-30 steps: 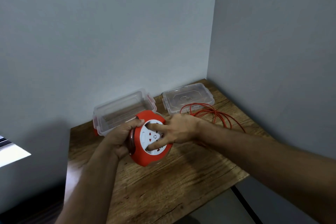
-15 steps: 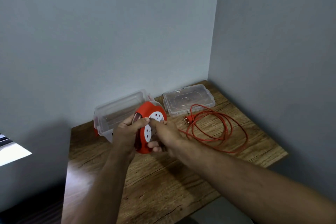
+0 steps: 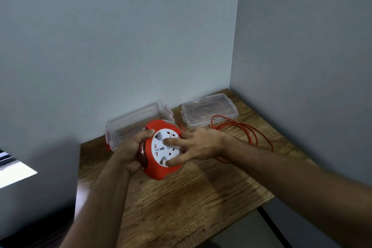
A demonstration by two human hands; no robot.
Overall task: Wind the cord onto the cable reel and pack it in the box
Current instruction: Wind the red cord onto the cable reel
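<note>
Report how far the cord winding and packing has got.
Done: box stands open, its lid off beside it. In hand: left hand grips the red reel, right hand fingers spread on its white socket face. Left: loops of cord lie loose on the table; reel not boxed.

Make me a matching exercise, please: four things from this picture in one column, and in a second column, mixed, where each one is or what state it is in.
Things:
1. cable reel
2. red cord
3. clear box
4. lid

Places or states:
A. flat on the table near the corner of the walls
B. open, against the back wall, behind the reel
C. held in both hands above the table
D. loose loops on the table on the right

Pairs: 1-C, 2-D, 3-B, 4-A
</note>
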